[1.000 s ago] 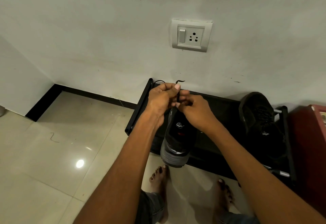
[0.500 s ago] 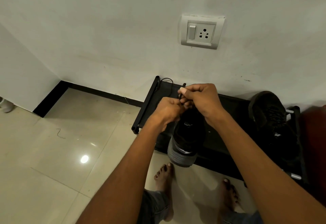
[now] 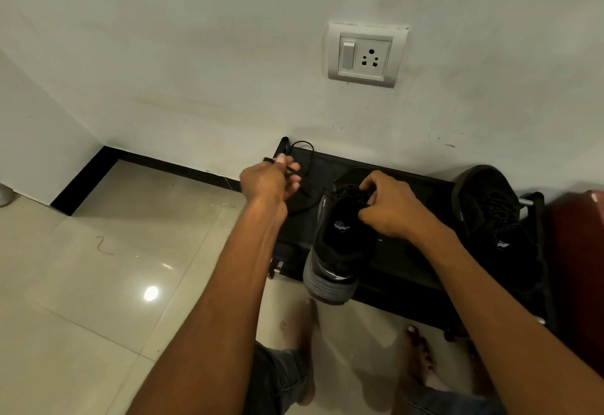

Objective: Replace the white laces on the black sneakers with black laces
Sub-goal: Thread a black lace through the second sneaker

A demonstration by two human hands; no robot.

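At nine o'clock of the black mesh sneaker [image 3: 340,238], left hand [image 3: 266,181] pinching thin black lace [image 3: 302,200], drawing slack through; right hand [image 3: 390,207] gripping the tongue area at three o'clock to steady.

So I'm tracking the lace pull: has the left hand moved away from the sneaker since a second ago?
Yes. The left hand, gripping the black lace, has swung out leftward from the sneaker, toward the rack's left end; the right hand stays on the sneaker.
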